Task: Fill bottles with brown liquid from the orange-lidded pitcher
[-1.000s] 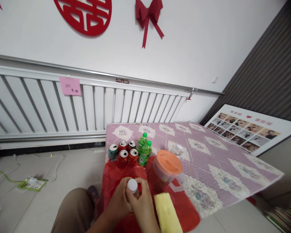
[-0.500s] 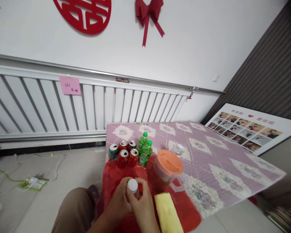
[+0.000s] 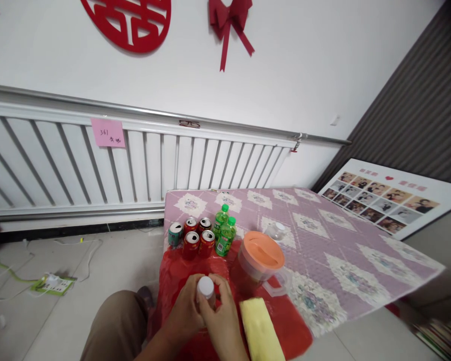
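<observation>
Between both hands stands a bottle with a white cap; most of its body is hidden by my fingers. My left hand is wrapped round its left side. From the right, my right hand closes on the same bottle, with the thumb just below the cap. Under the hands lies a red plastic sheet. Close by on the right are a clear pitcher with an orange lid and a folded yellow cloth.
Several opened drink cans and two green bottles stand beyond my hands. Another capped clear bottle is behind the pitcher. A patterned cloth covers the table. A radiator lines the wall; a power strip lies on the floor.
</observation>
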The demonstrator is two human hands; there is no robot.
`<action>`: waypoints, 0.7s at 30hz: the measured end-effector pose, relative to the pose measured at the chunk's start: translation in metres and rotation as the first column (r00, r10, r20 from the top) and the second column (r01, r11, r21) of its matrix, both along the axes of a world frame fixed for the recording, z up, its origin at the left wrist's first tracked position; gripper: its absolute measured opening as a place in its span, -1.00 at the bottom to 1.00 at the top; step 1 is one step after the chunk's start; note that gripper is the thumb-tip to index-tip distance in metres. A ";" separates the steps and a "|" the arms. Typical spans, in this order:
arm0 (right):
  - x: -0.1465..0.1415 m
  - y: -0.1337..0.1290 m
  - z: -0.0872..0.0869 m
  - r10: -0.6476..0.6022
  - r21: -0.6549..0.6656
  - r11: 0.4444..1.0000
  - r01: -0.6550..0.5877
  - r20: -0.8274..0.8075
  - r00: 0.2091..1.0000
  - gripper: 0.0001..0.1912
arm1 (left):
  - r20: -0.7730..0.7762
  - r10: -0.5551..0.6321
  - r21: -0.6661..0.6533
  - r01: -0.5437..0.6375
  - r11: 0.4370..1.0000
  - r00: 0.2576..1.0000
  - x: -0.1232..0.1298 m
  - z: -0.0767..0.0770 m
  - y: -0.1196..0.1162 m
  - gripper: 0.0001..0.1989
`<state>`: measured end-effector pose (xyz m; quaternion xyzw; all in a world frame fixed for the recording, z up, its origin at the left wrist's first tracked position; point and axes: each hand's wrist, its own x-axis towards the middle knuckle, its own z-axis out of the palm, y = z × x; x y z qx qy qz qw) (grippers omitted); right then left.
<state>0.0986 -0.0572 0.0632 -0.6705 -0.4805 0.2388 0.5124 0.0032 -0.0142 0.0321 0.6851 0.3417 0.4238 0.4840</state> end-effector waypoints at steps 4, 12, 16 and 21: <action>-0.001 -0.001 0.000 -0.012 0.019 1.000 0.012 -0.033 0.999 -0.55 | -0.013 0.020 0.010 -0.020 1.000 1.000 0.000 -0.003 0.000 -0.65; 0.000 0.001 -0.001 -0.023 0.002 1.000 0.023 -0.092 0.995 -0.63 | -0.023 0.011 -0.002 -0.011 1.000 1.000 0.000 -0.004 -0.001 -0.61; -0.001 0.001 0.002 0.007 0.009 1.000 -0.005 -0.147 0.989 -0.65 | -0.013 0.015 0.034 -0.015 0.999 1.000 0.000 -0.004 0.000 -0.58; 0.001 0.001 0.004 0.074 0.037 0.997 -0.068 -0.221 0.973 -0.65 | -0.019 0.015 0.063 -0.014 0.998 1.000 0.000 -0.012 0.002 -0.52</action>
